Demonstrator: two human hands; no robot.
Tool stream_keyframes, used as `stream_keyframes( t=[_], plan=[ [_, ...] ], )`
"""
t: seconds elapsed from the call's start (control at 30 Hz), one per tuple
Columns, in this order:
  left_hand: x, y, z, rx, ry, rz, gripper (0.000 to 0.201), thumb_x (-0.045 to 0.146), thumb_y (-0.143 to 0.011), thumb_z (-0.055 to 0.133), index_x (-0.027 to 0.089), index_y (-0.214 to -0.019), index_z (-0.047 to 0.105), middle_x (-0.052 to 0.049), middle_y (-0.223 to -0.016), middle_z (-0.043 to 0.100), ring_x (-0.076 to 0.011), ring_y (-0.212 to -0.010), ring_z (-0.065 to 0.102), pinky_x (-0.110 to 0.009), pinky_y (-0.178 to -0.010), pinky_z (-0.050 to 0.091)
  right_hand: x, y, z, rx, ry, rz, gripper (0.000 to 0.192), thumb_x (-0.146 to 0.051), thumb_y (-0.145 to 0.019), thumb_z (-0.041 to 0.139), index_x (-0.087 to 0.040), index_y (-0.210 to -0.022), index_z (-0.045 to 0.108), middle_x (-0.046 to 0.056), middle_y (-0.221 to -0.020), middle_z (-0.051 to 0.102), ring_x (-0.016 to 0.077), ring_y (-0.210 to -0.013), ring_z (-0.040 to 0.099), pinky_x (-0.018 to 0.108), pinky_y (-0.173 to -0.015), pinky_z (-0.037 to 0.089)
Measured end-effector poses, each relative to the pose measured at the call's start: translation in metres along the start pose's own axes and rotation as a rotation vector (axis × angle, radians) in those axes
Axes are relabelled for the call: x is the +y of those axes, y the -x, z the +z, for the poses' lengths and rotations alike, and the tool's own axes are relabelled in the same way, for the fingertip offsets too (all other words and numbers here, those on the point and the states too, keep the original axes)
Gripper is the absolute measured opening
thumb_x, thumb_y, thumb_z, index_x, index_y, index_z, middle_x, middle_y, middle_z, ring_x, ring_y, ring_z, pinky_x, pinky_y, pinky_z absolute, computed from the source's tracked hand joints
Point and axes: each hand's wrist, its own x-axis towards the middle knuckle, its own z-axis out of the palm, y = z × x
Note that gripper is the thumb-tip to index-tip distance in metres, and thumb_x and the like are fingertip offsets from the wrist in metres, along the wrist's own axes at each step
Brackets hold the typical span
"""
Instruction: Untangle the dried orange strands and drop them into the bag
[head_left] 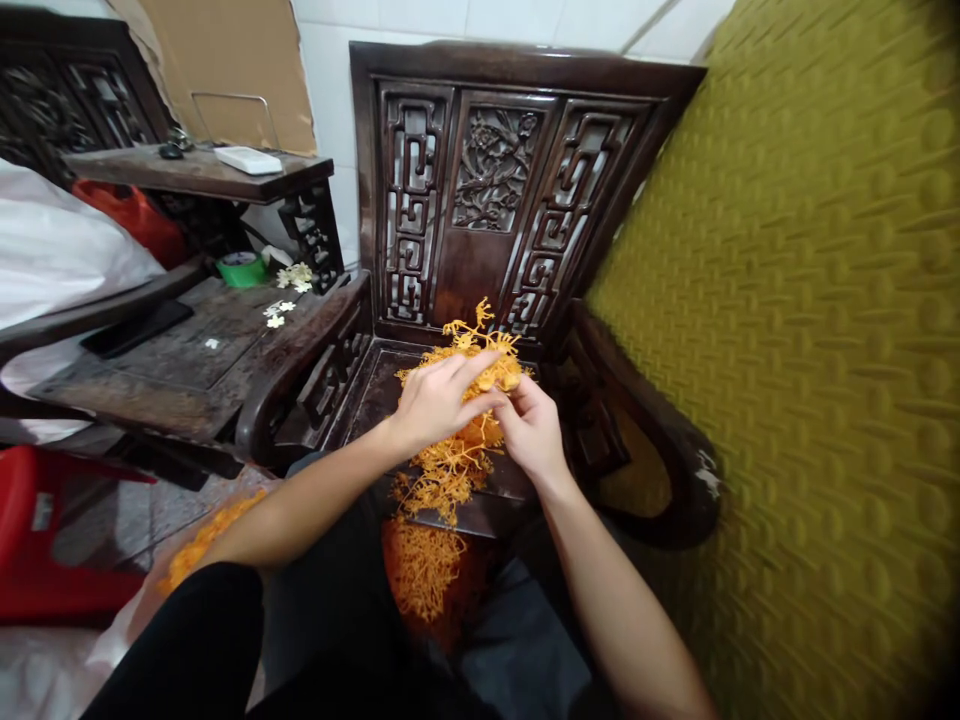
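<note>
On the dark carved wooden chair (474, 262) before you: heaped orange-yellow branching sprigs (444, 470). Your left hand (435, 400) and right hand (535, 430): both grips clamped on an upper sprig. Leftward, another dark wooden seat (161, 360): green tape roll (244, 268), white flower-shaped pieces (295, 276).

Bright orange branching pieces (448, 475) stand out on my remote feed against the dark brown wood of a carved chair (476, 265), its back patterned with angular fretwork and a panel of twining branches. I see a mustard-yellow sheet (795, 300) embossed with repeating raised bumps, a red stool (19, 510), a green tape roll (244, 275), cream-white flower shapes (295, 278), tan cardboard (232, 70) and white wall tiles (420, 16); the sleeve (187, 630) is black.
</note>
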Motion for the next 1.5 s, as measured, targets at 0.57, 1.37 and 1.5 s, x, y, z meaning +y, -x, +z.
stream_keyframes(
  t=[0.57, 1.37, 1.5],
  plan=[
    [-0.067, -0.03, -0.047, 0.741, 1.006, -0.739, 0.022, 0.025, -0.097, 0.061, 0.02, -0.082, 0.045, 0.009, -0.058, 0.04, -0.0027, -0.042, 0.032, -0.018, -0.039, 0.015, 0.019, -0.006, -0.025, 0.263, -0.237, 0.153, 0.033, -0.039, -0.077, 0.08, -0.021, -0.073, 0.053, -0.005, -0.059, 0.055, 0.0086, -0.046, 0.038, 0.024, -0.046, 0.024],
    [-0.013, -0.016, -0.035, 0.03, 1.493, -0.793, 0.031, 0.034, -0.086, 0.076, 0.02, -0.112, 0.065, 0.002, -0.075, 0.053, -0.0027, -0.05, 0.038, -0.013, -0.036, 0.019, -0.003, -0.003, -0.024, 0.08, -0.737, 0.232, 0.046, -0.045, -0.071, 0.083, -0.022, -0.072, 0.044, -0.007, -0.063, 0.038, 0.005, -0.044, 0.021, 0.024, -0.044, 0.027],
    [-0.012, -0.015, -0.024, -0.051, 1.403, -0.866, 0.045, 0.058, -0.086, 0.071, 0.016, -0.103, 0.067, 0.002, -0.075, 0.05, -0.0019, -0.048, 0.035, -0.014, -0.036, 0.015, -0.004, -0.002, -0.022, 0.019, -0.758, 0.211, 0.047, -0.042, -0.074, 0.079, -0.022, -0.07, 0.037, -0.007, -0.063, 0.033, 0.0059, -0.045, 0.018, 0.024, -0.043, 0.02]
  ],
)
